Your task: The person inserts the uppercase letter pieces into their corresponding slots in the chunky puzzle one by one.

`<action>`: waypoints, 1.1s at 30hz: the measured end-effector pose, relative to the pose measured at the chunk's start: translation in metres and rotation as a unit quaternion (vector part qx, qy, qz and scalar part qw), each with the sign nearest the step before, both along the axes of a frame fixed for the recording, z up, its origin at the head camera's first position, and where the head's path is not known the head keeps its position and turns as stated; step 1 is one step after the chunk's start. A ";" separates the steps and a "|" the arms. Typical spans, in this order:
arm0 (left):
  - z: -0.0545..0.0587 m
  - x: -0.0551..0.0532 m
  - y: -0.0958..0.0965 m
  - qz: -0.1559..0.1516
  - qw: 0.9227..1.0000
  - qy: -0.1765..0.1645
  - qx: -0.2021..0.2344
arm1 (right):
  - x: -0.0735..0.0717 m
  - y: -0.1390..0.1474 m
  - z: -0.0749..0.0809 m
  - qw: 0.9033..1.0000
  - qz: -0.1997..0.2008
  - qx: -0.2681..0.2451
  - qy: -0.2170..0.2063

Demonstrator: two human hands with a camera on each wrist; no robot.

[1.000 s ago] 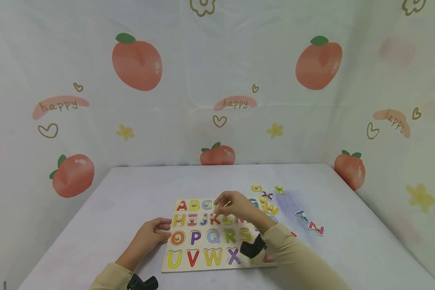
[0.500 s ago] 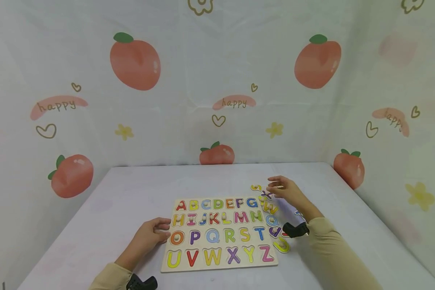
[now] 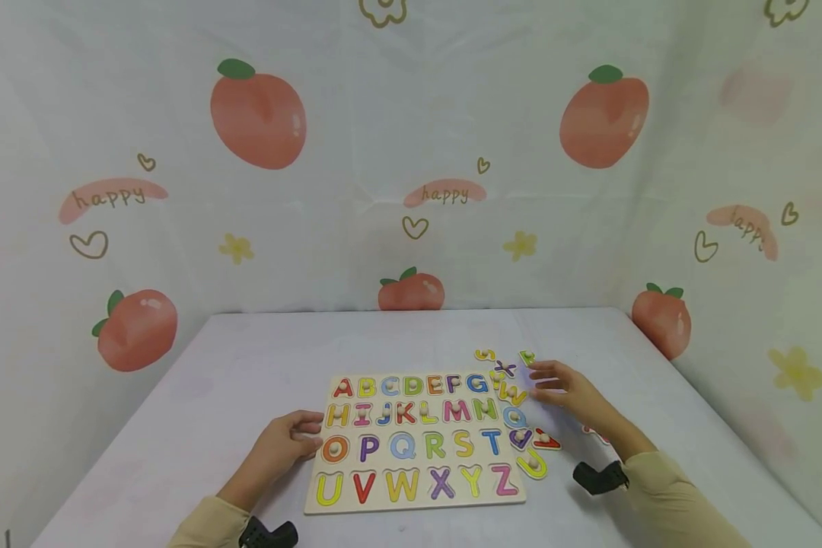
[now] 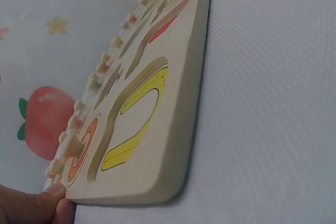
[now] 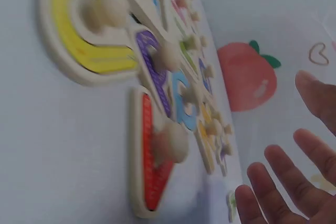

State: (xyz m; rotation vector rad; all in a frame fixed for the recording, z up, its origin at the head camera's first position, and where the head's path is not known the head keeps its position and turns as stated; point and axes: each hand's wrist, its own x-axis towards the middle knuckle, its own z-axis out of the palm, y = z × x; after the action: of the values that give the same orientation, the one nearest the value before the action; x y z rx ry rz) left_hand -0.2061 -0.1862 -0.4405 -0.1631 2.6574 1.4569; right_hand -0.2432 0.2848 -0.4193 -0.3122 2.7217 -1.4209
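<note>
A wooden alphabet puzzle board [image 3: 421, 491] lies on the table, its upper two rows and the O filled with knobbed letters, the slots from P to Z bare. At the board's left edge my left hand [image 3: 284, 449] rests with thumb and fingertips against the wood. My right hand [image 3: 571, 392] hovers right of the board with spread fingers and holds nothing. Its fingertips are near the yellow W piece [image 3: 512, 394] and the green R piece [image 3: 527, 358]. In the right wrist view the red V piece [image 5: 149, 156] and yellow U piece [image 5: 68, 30] lie close by.
Along the board's right side lie a purple piece [image 3: 520, 439] and the blue Q piece [image 3: 514, 417]. The purple X piece [image 3: 504, 369] and yellow S piece [image 3: 484, 355] are farther back. A pink piece [image 3: 596, 434] is partly behind my right forearm. A printed curtain [image 3: 342, 228] stands behind the table.
From above the board's top row my right hand has moved right to the loose letters at the back, then nearer and farther right. My left hand has stayed at the board's edge.
</note>
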 end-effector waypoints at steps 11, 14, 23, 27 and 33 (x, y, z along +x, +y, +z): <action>-0.001 -0.001 0.000 0.000 1.000 0.007 0.005 | 0.022 -0.013 -0.008 0.993 0.102 0.016 -0.061; -0.002 -0.001 0.000 0.000 1.000 0.007 0.005 | 0.021 -0.013 -0.011 0.991 0.106 0.028 -0.077; -0.004 -0.001 -0.001 0.000 1.000 0.009 -0.001 | 0.017 -0.016 -0.011 0.985 0.144 0.054 -0.080; -0.004 -0.001 -0.001 -0.001 1.000 0.008 0.000 | 0.014 -0.018 -0.010 0.982 0.151 0.080 -0.078; -0.003 -0.002 -0.001 0.000 1.000 0.004 -0.002 | 0.011 -0.020 -0.007 0.978 0.160 0.100 -0.085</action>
State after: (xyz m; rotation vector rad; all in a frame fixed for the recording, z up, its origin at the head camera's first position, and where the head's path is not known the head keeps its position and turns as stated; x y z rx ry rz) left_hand -0.2078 -0.1870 -0.4436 -0.1574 2.6670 1.4567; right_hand -0.2327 0.2652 -0.4258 -0.5589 2.5063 -1.0328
